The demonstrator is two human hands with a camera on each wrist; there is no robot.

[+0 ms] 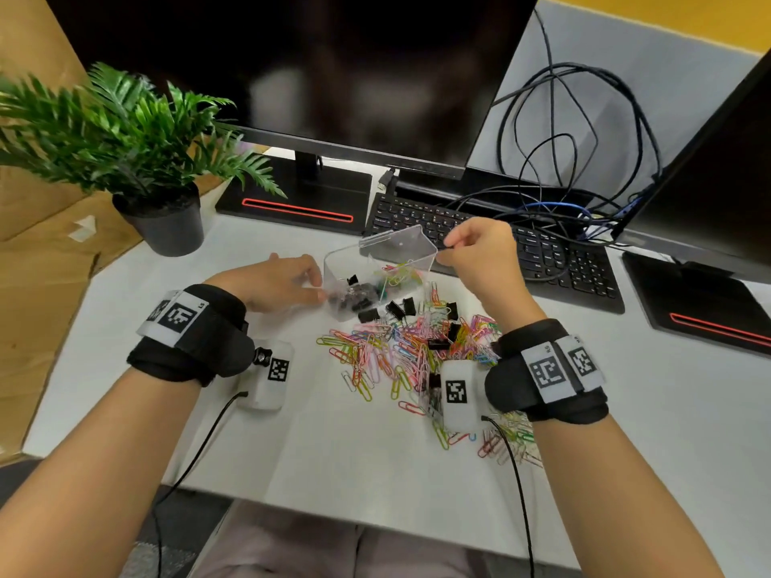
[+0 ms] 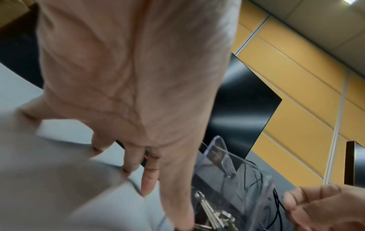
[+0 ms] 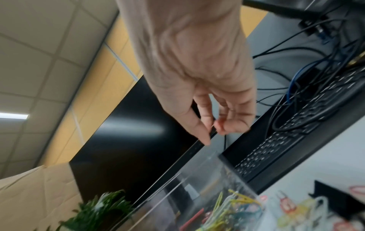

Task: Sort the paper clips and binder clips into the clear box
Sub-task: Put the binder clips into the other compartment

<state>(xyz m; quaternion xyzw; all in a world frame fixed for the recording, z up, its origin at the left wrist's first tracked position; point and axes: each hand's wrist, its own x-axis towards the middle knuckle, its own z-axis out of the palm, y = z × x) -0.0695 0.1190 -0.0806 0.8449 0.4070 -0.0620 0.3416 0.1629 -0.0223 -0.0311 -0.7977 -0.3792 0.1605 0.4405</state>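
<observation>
The clear box (image 1: 396, 244) stands on the white table (image 1: 333, 444) with black binder clips (image 1: 354, 300) in its left part and coloured paper clips (image 1: 400, 273) in its right part. My left hand (image 1: 292, 281) lies beside it, fingers straight; the index finger (image 2: 177, 195) runs along the box wall (image 2: 223, 157). My right hand (image 1: 446, 248) hovers at the box's right rim corner (image 3: 197, 179), thumb and fingers (image 3: 207, 121) pinched on something thin, seemingly a paper clip. In front of the box spreads a pile of paper clips (image 1: 400, 352) with loose binder clips (image 1: 396, 308).
A black keyboard (image 1: 542, 252) and tangled cables (image 1: 563, 139) lie right behind the box. A large monitor (image 1: 313, 68) stands at the back, a second monitor's base (image 1: 709, 302) at the right. A potted plant (image 1: 162, 219) stands at the left. More paper clips (image 1: 509, 444) lie under my right wrist.
</observation>
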